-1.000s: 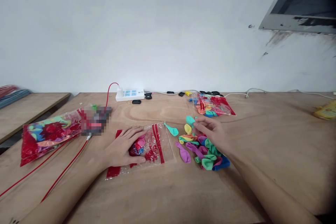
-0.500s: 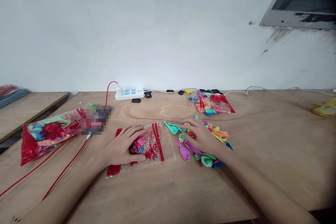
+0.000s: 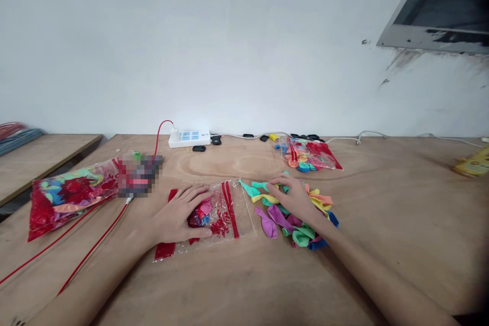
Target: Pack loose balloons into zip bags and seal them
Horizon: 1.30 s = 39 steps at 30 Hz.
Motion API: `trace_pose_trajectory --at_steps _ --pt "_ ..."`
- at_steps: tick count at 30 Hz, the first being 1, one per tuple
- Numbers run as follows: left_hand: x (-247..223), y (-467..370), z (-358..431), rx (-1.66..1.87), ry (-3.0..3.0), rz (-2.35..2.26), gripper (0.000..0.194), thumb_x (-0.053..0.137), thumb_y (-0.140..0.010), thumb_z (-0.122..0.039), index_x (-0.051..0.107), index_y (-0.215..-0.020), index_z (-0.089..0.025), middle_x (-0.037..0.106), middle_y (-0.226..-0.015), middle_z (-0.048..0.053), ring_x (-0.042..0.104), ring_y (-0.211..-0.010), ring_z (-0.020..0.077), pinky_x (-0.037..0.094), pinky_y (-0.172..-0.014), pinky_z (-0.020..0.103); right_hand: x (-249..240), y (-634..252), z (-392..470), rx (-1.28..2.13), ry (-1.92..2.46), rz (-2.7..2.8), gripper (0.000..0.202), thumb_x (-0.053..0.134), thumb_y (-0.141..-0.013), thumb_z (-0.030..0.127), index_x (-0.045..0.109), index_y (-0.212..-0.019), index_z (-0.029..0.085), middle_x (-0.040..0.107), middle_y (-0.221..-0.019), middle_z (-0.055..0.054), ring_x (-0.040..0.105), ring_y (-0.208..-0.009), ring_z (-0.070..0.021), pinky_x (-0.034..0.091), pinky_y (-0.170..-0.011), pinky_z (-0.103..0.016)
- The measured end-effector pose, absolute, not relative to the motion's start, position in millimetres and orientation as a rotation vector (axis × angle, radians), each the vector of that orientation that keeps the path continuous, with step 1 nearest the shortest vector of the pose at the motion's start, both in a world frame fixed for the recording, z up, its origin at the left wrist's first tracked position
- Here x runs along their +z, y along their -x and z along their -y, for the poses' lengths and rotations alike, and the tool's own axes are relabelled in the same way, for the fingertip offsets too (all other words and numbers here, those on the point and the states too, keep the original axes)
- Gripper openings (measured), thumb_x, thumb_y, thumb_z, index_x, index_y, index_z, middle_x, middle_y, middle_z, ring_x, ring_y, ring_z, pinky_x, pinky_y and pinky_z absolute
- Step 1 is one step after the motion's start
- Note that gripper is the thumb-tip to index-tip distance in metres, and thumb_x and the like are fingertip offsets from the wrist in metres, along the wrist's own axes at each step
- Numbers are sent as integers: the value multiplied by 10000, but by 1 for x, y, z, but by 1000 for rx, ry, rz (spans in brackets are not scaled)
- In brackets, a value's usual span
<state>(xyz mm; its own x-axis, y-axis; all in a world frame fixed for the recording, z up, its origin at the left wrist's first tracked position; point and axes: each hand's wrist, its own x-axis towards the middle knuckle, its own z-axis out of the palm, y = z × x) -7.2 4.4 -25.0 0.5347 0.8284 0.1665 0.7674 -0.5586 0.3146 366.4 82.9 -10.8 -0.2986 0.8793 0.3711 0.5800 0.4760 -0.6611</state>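
Note:
My left hand [image 3: 179, 216] lies flat with spread fingers on a clear plastic bag [image 3: 219, 214] with red print, which holds a few pink and blue balloons. To the right of the bag is a loose pile of colourful balloons [image 3: 301, 234]. My right hand [image 3: 292, 196] is over the top of this pile, fingers bent downward among teal and yellow balloons; its fingertips are partly hidden, and I cannot tell whether it pinches one. A purple balloon [image 3: 268, 224] lies at the pile's left edge, near the bag's opening.
A full balloon bag [image 3: 76, 191] lies at the left beside a blurred-out object [image 3: 139, 175] and red cables. Along the wall are a white power strip [image 3: 190, 137], small black items and another balloon bag [image 3: 313, 154]. A yellow package [image 3: 473, 162] sits far right.
My right hand has shifted slightly, its fingers now more bent. Teal and yellow balloons near its fingertips have moved and spread out. My left hand stays on the bag.

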Motion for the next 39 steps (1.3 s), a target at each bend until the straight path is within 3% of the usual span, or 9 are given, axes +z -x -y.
trace_pose_trajectory --at_steps 4,11,16,23,29,31,33,36,39 --pt "-26 7 -4 459 -2569 -1360 970 733 -860 -757 373 -1656 -336 407 -1686 107 376 -1535 413 345 -1241 600 -14 -357 -81 530 1170 1875 294 621 -1017 467 801 -1025 235 802 -1042 -77 715 -974 -281 540 -860 -411" --pt "-25 7 -5 410 -2570 -1365 975 716 -871 -765 353 -1664 -329 387 -1697 105 367 -1540 402 335 -1249 589 -26 -354 -80 117 945 2452 176 639 -1036 324 800 -1083 269 795 -1194 -46 676 -1147 -300 460 -1045 -511" --pt "-27 7 -5 412 -2568 -1359 973 709 -878 -764 343 -1668 -333 379 -1702 111 363 -1545 395 331 -1250 593 -13 -365 -72 174 972 2467 464 685 -997 324 611 -1452 281 681 -1394 -100 621 -1243 -311 489 -1046 -491" --pt "-25 5 -4 435 -2568 -1341 971 718 -877 -755 354 -1666 -323 393 -1695 120 370 -1547 391 339 -1250 583 -7 -399 -80 505 1022 2565 647 590 -912 142 511 -1540 278 769 -971 -37 696 -946 -269 536 -887 -434" --pt "-26 5 -5 421 -2563 -1344 978 706 -877 -770 359 -1663 -302 390 -1697 122 338 -1562 399 298 -1267 603 0 -410 -78 708 1089 2584 688 536 -918 164 416 -1593 230 717 -749 32 685 -706 -211 543 -770 -362" --pt "-26 5 -5 419 -2559 -1347 981 706 -874 -773 362 -1661 -298 391 -1697 125 338 -1563 399 300 -1266 604 3 -407 -78 699 1189 2574 591 505 -995 248 429 -1580 212 670 -641 55 636 -601 -208 517 -686 -350" --pt "-26 5 -5 421 -2551 -1351 987 712 -867 -775 368 -1659 -298 396 -1693 128 337 -1562 407 307 -1260 608 2 -402 -79 526 1263 2531 462 482 -1054 350 542 -1484 194 651 -603 42 633 -614 -222 508 -710 -369" --pt "-24 4 -4 404 -2548 -1358 986 705 -871 -778 367 -1660 -295 397 -1691 134 339 -1560 409 297 -1261 616 -6 -392 -84 124 1199 2493 334 575 -1039 440 717 -1239 214 721 -805 -46 682 -862 -266 497 -862 -417" --pt "-24 3 -4 417 -2556 -1351 973 701 -879 -772 368 -1661 -299 401 -1690 130 352 -1553 404 288 -1265 612 -15 -385 -89 -93 1124 2543 234 675 -992 437 792 -1042 241 701 -986 -90 655 -983 -285 482 -874 -415"
